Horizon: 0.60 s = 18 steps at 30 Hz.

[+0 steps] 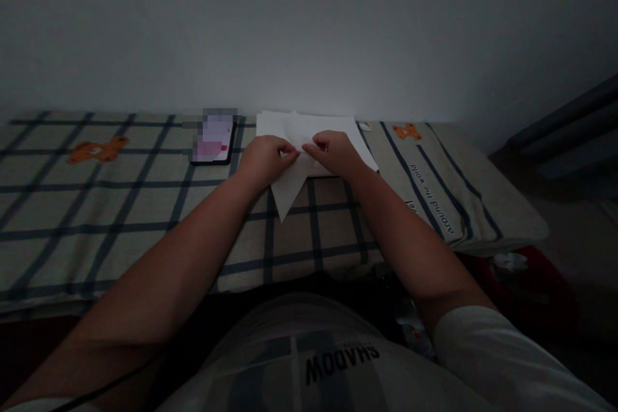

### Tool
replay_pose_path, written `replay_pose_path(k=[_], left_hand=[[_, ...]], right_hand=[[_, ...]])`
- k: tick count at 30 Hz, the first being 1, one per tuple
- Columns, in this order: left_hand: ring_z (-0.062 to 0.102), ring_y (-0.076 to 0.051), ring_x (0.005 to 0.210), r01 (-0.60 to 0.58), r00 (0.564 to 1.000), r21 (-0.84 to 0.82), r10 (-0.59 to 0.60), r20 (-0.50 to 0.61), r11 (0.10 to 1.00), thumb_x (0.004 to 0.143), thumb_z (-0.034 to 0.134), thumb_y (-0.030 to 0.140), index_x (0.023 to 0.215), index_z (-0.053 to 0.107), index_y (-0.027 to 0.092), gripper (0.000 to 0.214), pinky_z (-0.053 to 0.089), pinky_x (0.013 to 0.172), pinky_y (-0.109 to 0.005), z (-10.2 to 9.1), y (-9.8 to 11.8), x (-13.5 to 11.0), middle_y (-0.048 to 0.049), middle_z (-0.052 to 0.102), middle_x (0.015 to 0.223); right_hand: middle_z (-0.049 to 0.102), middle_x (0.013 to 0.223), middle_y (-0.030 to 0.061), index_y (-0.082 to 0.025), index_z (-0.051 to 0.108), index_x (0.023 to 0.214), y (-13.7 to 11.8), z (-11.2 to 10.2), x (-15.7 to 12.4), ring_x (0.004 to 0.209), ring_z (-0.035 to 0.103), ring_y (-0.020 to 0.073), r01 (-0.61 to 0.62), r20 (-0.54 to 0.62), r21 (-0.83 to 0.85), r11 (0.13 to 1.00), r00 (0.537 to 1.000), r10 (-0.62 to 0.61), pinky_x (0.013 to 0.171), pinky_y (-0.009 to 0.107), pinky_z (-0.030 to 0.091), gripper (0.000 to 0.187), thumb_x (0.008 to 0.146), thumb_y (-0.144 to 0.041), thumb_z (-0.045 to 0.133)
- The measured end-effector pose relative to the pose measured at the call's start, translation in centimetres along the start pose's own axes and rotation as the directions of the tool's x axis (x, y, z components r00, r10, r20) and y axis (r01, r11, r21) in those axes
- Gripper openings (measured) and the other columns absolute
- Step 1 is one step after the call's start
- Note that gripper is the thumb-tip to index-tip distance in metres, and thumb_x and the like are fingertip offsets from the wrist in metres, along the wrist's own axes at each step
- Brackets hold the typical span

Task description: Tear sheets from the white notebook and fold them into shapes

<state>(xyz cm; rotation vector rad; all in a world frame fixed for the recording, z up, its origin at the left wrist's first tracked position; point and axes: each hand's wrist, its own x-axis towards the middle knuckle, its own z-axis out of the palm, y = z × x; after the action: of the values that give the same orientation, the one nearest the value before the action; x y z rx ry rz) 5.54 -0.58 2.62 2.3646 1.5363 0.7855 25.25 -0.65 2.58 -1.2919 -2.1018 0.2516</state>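
Observation:
A white sheet of paper [286,196], folded to a point that hangs toward me, is held between my two hands. My left hand [265,158] pinches it from the left, thumb and fingertips together. From the right, my right hand [337,150] pinches the same paper, its fingertips almost meeting those of the left. Beneath and behind lie flat white sheets [345,125] on the table, partly covered by my hands and the folded piece. Dim light makes the fold lines hard to make out.
A checked cloth [145,206] with bear prints covers the table, which stands against a pale wall [299,26]. To the left lies a phone [215,138] with its screen lit. A small white scrap [365,126] rests right of the sheets. Below the right edge is a red object [526,283].

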Motion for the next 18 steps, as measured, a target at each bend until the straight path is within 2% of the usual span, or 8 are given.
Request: replay_pose_path(k=[10, 14, 18], left_hand=[[0.061, -0.023, 0.083, -0.031, 0.999, -0.025, 0.031, -0.013, 0.999, 0.084, 0.066, 0.040, 0.088, 0.080, 0.022, 0.024, 0.043, 0.076, -0.034, -0.21, 0.32, -0.05, -0.0078, 0.072, 0.084], [0.062, -0.025, 0.082, -0.012, 1.000, 0.001, 0.012, 0.009, 1.000, 0.083, 0.067, 0.039, 0.088, 0.081, 0.022, 0.022, 0.043, 0.075, -0.036, -0.27, 0.35, -0.10, -0.0087, 0.072, 0.085], [0.065, -0.029, 0.088, -0.030, 0.999, 0.131, 0.026, 0.026, 0.991, 0.083, 0.066, 0.042, 0.094, 0.082, 0.023, 0.026, 0.044, 0.076, -0.038, -0.11, 0.13, -0.08, -0.0107, 0.074, 0.090]], right_hand=[[0.025, 0.055, -0.0061, -0.024, 0.027, 0.055, 0.19, -0.52, 0.24, 0.058, 0.026, 0.0119, -0.178, -0.101, 0.058, 0.982, 0.978, 0.183, 0.060, 0.032, 0.020, 0.048, 0.087, -0.030, 0.062], [0.027, 0.055, -0.0061, -0.023, 0.029, 0.055, 0.23, -0.34, 0.19, 0.058, 0.027, 0.0119, -0.135, -0.086, 0.079, 0.988, 0.986, 0.142, 0.060, 0.032, 0.021, 0.048, 0.088, -0.034, 0.063], [0.034, 0.056, -0.0056, -0.022, 0.034, 0.056, -0.20, -0.05, 0.01, 0.061, 0.031, 0.0117, -0.065, -0.005, 0.083, 0.994, 0.998, 0.066, 0.062, 0.032, 0.023, 0.046, 0.089, -0.035, 0.063]])
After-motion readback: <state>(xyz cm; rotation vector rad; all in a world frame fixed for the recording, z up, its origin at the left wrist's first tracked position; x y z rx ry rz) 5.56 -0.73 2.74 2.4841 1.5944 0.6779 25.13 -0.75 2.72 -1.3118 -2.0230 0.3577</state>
